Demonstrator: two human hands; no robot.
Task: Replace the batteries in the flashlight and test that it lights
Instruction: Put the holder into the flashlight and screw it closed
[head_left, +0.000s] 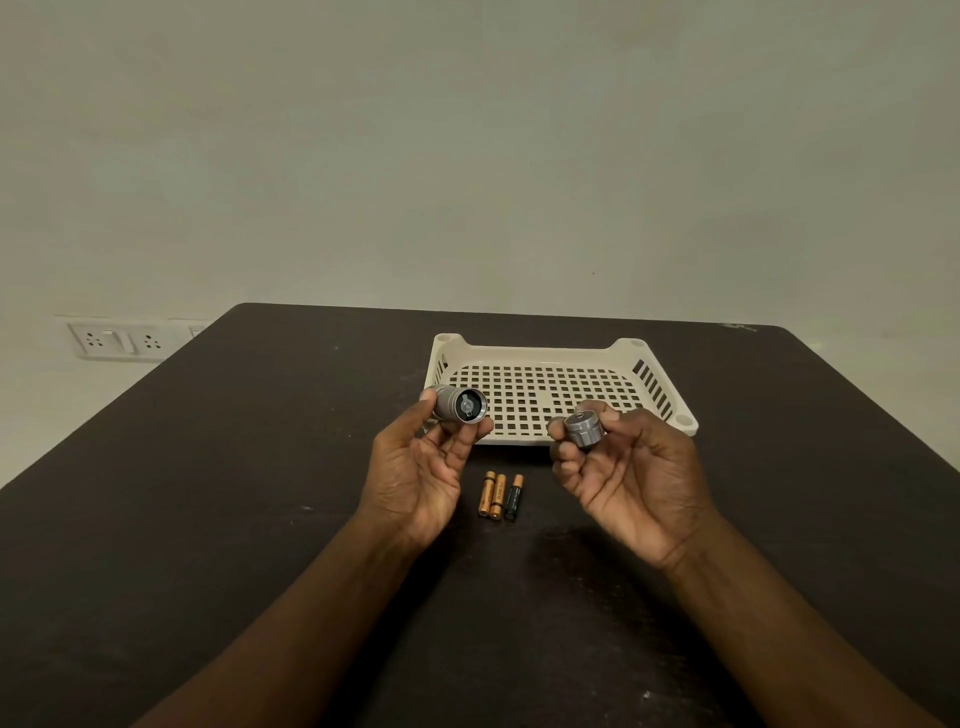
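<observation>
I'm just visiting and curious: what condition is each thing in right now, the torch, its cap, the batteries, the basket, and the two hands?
flashlight body: tail cap off, open end facing the camera, held in the air.
tail cap: unscrewed, apart from the body.
three batteries: lying side by side on the table, untouched.
basket: nothing in it.
left hand: grips the flashlight body.
right hand: pinches the tail cap.

I see print running along the 3 batteries (500, 496) lying on my table (208, 519). On the middle copper one it looks like a brand name, but it's too small and blurred to read.
</observation>
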